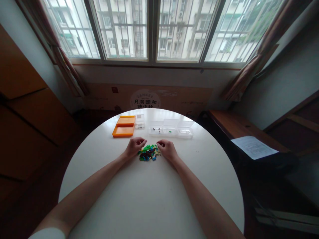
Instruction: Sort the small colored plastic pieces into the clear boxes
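Observation:
A small heap of tiny plastic pieces [149, 153], green, blue, dark brown and some yellow, lies on the white round table [149, 196]. They look like small toy bricks. My left hand [134, 146] rests at the heap's left edge, thumb and fingers drawn together. On the opposite side, my right hand [167, 148] is closed in a similar pinch beside the pieces. Anything between the fingertips of either hand is too small to make out. Beyond the hands, a clear compartment box [184, 133] with raised lids holds a few dark pieces and some green ones.
An open orange case [123, 134] stands at the table's far left, beside a small clear box [140, 124]. To the right, a sheet of paper [254, 147] lies by a wooden bench [239, 124]. A printed cardboard box [109, 96] leans below the window.

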Motion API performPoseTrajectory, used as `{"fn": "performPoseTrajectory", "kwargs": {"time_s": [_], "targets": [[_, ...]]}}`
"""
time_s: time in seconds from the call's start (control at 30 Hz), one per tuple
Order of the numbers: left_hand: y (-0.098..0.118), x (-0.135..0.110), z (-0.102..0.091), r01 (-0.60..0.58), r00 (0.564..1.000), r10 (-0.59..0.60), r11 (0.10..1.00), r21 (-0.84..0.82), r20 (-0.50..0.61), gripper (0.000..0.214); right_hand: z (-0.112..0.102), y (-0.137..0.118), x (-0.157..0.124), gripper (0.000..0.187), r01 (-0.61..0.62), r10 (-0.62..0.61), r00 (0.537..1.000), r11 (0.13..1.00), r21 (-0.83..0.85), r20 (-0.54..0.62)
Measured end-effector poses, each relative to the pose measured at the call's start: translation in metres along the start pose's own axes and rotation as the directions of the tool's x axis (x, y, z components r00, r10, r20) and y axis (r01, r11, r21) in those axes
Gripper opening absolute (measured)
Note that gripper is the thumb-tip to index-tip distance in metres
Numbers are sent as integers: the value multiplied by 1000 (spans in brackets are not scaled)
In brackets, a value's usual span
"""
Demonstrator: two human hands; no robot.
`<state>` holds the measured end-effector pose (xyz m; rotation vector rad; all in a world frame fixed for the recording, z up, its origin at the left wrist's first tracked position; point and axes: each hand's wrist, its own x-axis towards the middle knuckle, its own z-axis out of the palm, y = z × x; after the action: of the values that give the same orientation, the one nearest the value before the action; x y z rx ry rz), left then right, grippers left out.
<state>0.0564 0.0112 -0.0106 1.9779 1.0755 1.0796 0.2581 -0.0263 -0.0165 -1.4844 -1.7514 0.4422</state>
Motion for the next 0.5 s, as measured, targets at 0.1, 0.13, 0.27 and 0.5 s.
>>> {"fn": "performPoseTrajectory", "kwargs": {"time_s": [0.1,0.13,0.27,0.5], "targets": [[-1,0,0,-4,1000,4,1000,8,-1,27,0,-1,0,18,7,-7,1000,1000,-23,-3],[-1,0,0,-2,1000,2,1000,11,-2,27,0,-1,0,18,10,-10,1000,999,-32,-2],[0,0,-1,1,1000,-1,1000,22,1,28,0,-2,-1,18,15,-14,1000,998,-62,6],[2,0,-1,-1,1000,1,1000,9,2,29,0,-3,-1,14,43,-42,999,993,-109,15]]}}
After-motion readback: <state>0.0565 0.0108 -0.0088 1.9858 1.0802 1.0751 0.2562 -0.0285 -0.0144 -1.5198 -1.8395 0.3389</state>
